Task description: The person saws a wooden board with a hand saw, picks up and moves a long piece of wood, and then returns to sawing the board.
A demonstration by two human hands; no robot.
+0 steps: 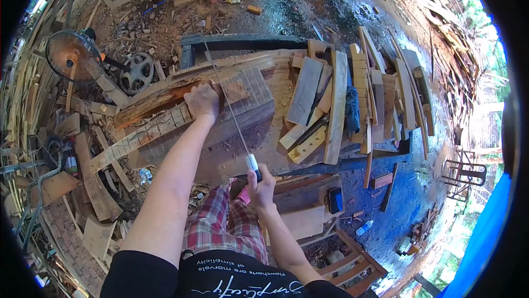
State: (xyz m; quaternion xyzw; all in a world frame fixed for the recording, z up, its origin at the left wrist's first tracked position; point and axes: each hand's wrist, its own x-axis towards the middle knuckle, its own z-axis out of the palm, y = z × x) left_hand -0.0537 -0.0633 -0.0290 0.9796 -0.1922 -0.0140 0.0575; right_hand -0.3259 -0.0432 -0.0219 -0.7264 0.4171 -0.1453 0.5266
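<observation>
My right hand (262, 185) is closed around the pale and dark handle of a hand saw (236, 122). Its long thin blade slants up and away to the left, crossing a light wooden piece (235, 92) on top of a thick timber beam (248, 108). Just left of the blade, my left hand (202, 102) grips a long wooden strip (146, 134) with dark cross marks, fingers bent over it. That strip lies along the beam and reaches out to the lower left. Whether the blade has cut into the wood cannot be made out.
A workbench (352, 164) carries several loose planks (336, 108) and a blue cloth (352, 109) on the right. Beyond the left end stands a fan (71, 58). A wooden chair (352, 262) and a plastic bottle (364, 227) are at lower right. Scraps litter the ground.
</observation>
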